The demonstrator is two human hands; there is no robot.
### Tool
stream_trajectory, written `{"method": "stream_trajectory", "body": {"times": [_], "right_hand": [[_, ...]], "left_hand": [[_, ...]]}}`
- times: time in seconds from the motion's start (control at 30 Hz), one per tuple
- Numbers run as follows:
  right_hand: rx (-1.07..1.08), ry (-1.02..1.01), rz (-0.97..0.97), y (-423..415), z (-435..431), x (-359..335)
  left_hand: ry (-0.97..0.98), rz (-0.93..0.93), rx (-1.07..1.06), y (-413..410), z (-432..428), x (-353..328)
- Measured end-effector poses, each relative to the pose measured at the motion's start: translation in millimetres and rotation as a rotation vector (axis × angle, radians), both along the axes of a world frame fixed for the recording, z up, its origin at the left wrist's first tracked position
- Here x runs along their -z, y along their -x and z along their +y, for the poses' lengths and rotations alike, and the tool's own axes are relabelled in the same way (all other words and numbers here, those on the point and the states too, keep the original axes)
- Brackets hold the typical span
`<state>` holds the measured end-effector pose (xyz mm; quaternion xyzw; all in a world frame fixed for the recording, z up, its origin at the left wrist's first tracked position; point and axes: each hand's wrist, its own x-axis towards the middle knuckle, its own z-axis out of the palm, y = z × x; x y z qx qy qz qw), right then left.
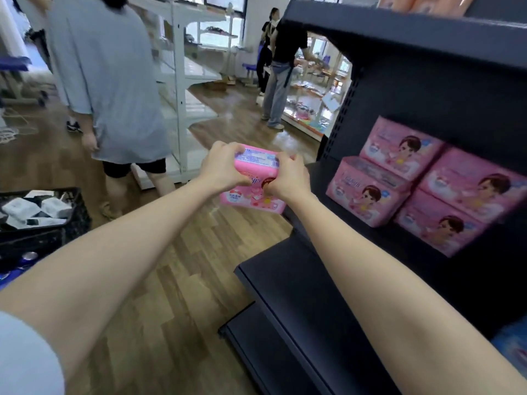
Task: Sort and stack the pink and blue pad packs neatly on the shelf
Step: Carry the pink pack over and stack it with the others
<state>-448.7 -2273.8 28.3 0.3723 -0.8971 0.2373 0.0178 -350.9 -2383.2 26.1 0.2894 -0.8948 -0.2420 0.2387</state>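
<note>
Both bare arms are stretched forward. The left hand [225, 166] and the right hand [288, 178] grip one pink pad pack [252, 195] between them. The left hand's fingers curl over the pack's upper left edge and the right hand's fingers curl over its upper right. The pack is tilted, with its printed face toward the holder. It is held in the air above the wooden floor [171, 280], just off the open end of the black shelf [313, 295], and does not touch it.

On the shelf's middle board sit four shelved pink packs [368, 192] in two piles of two, side by side and touching. The upper pack of the left pile is set back from the one beneath it. A blue pack [510, 346] shows at the right edge on a lower board, cut off by the frame. Peach-coloured packs [422, 4] lie on the top board.

To the left, a black crate [71, 223] stands on the floor and holds white packets [17, 208]. A person in a pale blue shirt [108, 81] stands back-turned beside white shelving [179, 81]. Two more people [282, 72] stand farther off.
</note>
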Motion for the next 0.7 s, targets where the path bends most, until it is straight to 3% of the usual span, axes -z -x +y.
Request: {"method": "stream_trajectory", "body": {"times": [0.7], "right_hand": [[0.445,-0.079,-0.048,46,63,-5]], "left_hand": [[-0.007,-0.017,0.472,102,29,-3]]}}
